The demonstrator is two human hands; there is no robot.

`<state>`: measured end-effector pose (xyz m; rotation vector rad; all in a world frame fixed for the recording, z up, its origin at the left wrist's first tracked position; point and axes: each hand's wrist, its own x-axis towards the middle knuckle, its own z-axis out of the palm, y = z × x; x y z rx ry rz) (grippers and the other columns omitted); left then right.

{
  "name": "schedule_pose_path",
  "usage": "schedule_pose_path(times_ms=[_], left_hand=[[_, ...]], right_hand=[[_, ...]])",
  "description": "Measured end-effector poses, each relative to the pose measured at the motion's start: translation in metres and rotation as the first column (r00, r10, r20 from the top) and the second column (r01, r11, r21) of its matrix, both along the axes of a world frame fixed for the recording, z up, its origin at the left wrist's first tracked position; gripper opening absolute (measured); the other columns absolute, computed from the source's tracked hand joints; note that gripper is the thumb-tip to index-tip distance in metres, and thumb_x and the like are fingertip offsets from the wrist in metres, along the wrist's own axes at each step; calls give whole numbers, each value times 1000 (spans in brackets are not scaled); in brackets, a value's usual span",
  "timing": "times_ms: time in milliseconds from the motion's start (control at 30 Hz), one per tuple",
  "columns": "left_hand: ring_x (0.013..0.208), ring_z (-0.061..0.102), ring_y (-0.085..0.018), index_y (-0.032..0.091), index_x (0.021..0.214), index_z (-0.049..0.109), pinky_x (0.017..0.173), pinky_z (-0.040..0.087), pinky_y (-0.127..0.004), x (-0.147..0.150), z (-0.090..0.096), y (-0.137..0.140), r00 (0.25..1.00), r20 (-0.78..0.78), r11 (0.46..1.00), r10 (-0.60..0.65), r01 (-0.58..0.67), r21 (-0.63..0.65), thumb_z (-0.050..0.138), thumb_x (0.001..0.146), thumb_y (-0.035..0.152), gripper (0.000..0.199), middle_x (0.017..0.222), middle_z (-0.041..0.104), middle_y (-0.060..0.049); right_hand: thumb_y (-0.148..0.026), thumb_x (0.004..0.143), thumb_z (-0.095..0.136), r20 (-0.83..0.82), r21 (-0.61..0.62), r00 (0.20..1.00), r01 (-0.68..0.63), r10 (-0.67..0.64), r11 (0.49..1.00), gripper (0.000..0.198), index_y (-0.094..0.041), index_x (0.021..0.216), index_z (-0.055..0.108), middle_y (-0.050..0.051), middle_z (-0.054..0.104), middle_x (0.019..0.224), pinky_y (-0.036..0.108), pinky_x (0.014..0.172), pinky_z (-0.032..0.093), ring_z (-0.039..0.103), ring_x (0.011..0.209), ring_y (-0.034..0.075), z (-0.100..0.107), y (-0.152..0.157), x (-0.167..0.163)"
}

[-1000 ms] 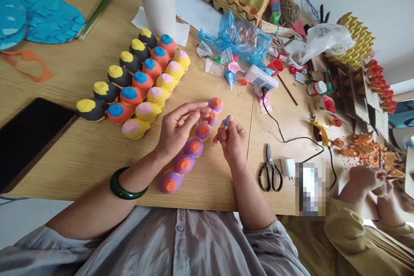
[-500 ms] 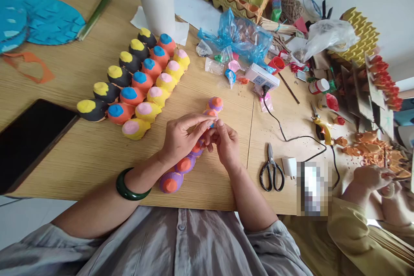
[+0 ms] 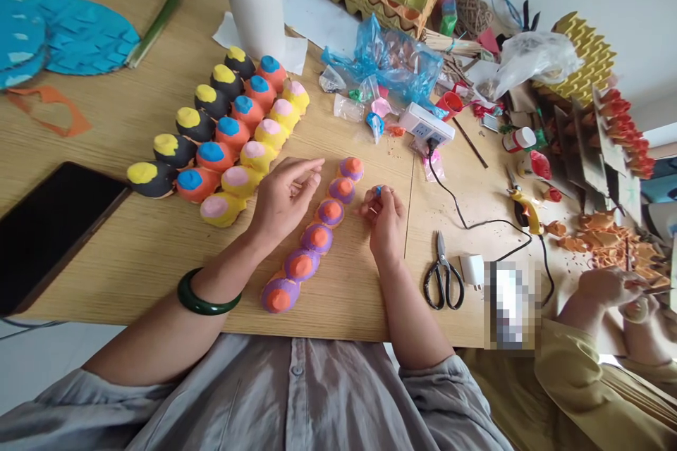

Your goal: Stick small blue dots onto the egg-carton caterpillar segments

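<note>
A strip of purple bumps with orange tops [image 3: 318,237] lies slantwise on the table between my hands. To its left hovers my left hand [image 3: 285,201], wearing a dark green bangle [image 3: 206,299]. Its index finger and thumb are stretched out and apart, with nothing seen between them. On the strip's right side, my right hand [image 3: 387,225] has its fingers curled round a small bit of blue clay [image 3: 378,190], mostly hidden by the fingertips. Beyond my left hand stand rows of bumps: black with yellow tops [image 3: 197,125], orange with blue tops [image 3: 228,132], yellow with pink tops [image 3: 257,156].
Scissors [image 3: 443,278] and a white charger [image 3: 472,270] lie right of my right arm. A power strip [image 3: 427,124] trails a black cord. A phone [image 3: 58,225] and white bottle [image 3: 257,10] sit left. Another person's hands [image 3: 608,292] work at far right.
My hands have moved apart from above the strip, left hand leftward and right hand rightward. The blue bit now shows in my right fingers, and the whole strip is uncovered.
</note>
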<state>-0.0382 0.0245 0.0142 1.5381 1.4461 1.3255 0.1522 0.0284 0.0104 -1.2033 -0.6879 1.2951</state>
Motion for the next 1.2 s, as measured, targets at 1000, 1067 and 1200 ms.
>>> schedule_pose_path(times_ms=[1000,1067,1200], left_hand=[[94,78,-20,15,122,78,90,65,-35,1,-45,22,997,17,981,-81,83,-178,61,92,26,36,128,78,-12],[91,78,-19,15,121,77,88,65,-34,1,-45,23,997,29,979,-76,80,-186,59,93,24,35,129,78,-13],[90,78,-17,16,118,78,92,66,-37,2,-45,23,996,41,982,-77,82,-170,59,93,22,32,128,77,-11]], right_hand=[[-54,77,83,122,222,992,-55,28,973,45,-24,105,64,-6,69,79,23,49,51,56,52,7,-28,22,5],[-55,78,82,144,219,990,-39,7,975,40,-23,93,62,-8,63,71,21,45,47,50,49,6,-29,22,4],[-56,83,75,158,217,987,-38,3,975,37,-24,89,60,-10,57,67,21,38,39,41,43,5,-31,22,0]])
